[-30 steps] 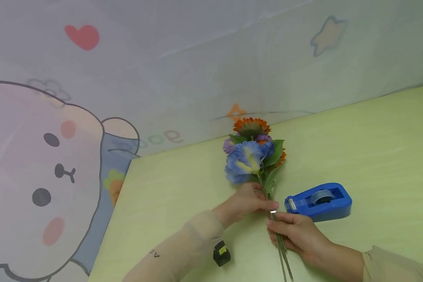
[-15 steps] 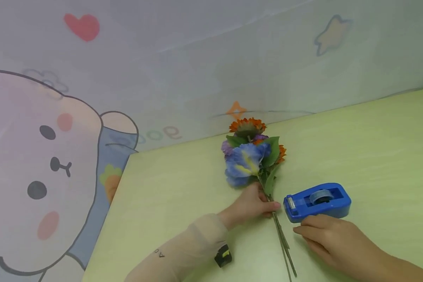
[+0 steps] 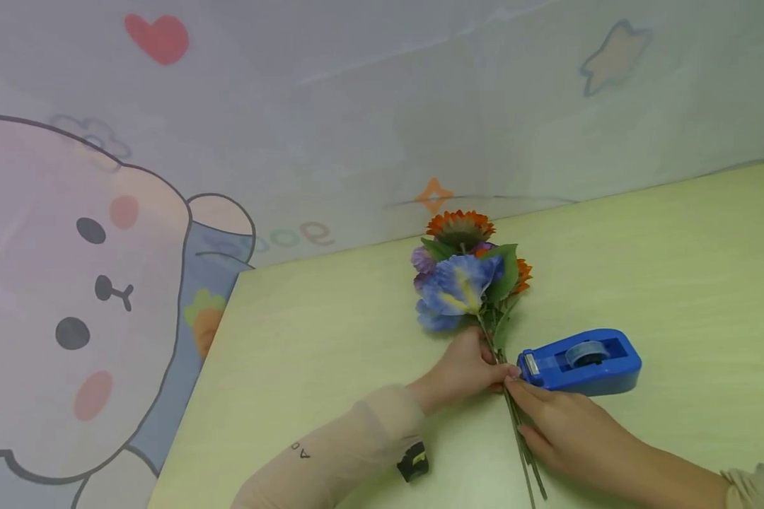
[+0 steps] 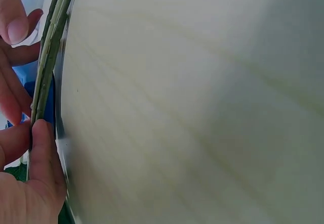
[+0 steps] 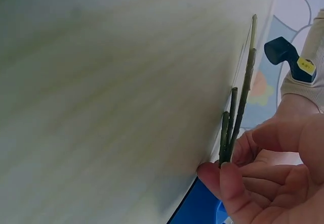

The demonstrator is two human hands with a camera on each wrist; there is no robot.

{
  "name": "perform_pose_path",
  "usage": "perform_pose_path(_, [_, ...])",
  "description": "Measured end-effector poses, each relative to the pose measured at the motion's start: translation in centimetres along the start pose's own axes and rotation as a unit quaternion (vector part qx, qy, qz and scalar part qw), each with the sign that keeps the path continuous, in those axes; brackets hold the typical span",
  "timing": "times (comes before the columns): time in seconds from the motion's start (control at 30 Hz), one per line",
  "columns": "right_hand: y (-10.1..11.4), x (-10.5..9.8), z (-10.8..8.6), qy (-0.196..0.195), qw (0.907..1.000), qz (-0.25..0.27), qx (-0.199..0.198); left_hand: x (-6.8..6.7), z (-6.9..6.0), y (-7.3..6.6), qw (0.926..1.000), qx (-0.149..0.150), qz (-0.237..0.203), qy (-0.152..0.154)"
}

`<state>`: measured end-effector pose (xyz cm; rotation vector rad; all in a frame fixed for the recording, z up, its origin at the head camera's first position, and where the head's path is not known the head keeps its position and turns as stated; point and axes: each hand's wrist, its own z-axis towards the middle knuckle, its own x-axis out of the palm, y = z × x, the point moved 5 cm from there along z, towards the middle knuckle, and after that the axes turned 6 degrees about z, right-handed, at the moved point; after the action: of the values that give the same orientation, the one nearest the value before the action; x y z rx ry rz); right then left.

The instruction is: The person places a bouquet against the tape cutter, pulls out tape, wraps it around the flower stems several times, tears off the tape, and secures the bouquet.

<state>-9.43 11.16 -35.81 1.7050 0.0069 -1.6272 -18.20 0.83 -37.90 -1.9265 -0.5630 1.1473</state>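
Note:
A bunch of flowers [image 3: 458, 286] with blue, orange and purple blooms and green leaves lies on the table, heads pointing away from me. My left hand [image 3: 467, 371] pinches its stems [image 3: 518, 424] just below the leaves. From the other side, my right hand [image 3: 569, 428] brings its fingertips to the stems beside the left thumb. The left wrist view shows the right thumb [image 4: 16, 29] held away from the stems [image 4: 50, 52]. In the right wrist view the right fingers [image 5: 235, 193] touch the stems [image 5: 243, 92], whose cut ends stand at uneven lengths.
A blue tape dispenser [image 3: 582, 364] with a roll of clear tape stands right of the stems, close to the right hand. A black device with a yellow label [image 3: 414, 461] is at the left wrist. A printed cloth [image 3: 356, 141] hangs behind the table edge.
My right hand left the stems, drew back beside the tape dispenser, then returned to them by the left thumb. The left hand has kept its grip. The view has shifted slightly.

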Motion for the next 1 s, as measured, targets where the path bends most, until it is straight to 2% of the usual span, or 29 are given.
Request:
perform_pose_path(0.07, [0.0, -0.1, 0.1, -0.001, 1.0000, 0.000, 0.008, 0.0, 0.1, 0.0, 1.0000, 0.003, -0.002, 0.002])
perform_pose_path(0.4, [-0.2, -0.2, 0.4, -0.002, 1.0000, 0.004, 0.008, -0.1, 0.1, -0.5, 0.9988, 0.006, 0.048, -0.009])
perform_pose_path(0.53, [-0.2, -0.2, 0.4, -0.010, 0.9999, 0.003, -0.002, -0.3, 0.5, -0.2, 0.9935, 0.043, 0.098, -0.036])
perform_pose_path(0.63, [-0.3, -0.2, 0.3, -0.005, 0.9999, 0.010, -0.011, -0.5, 0.5, 0.1, 0.9924, 0.063, 0.100, -0.035])
perform_pose_path(0.7, [-0.6, -0.2, 0.3, 0.009, 0.9996, 0.023, -0.011, -0.8, 0.5, 0.2, 0.9960, 0.061, 0.064, -0.016])
perform_pose_path(0.8, [-1.1, -0.3, 0.1, 0.034, 0.9977, 0.059, 0.001, -1.5, 0.3, 0.2, 0.9982, 0.046, -0.035, 0.017])
perform_pose_path(0.93, [-1.7, -0.6, 0.1, 0.066, 0.9888, 0.133, 0.016, -2.3, 0.1, -0.1, 0.9875, 0.044, -0.144, 0.048])
perform_pose_path(1.0, [-1.8, -0.7, 0.0, 0.077, 0.9820, 0.172, 0.009, -2.7, -0.1, -0.4, 0.9833, 0.041, -0.169, 0.056])
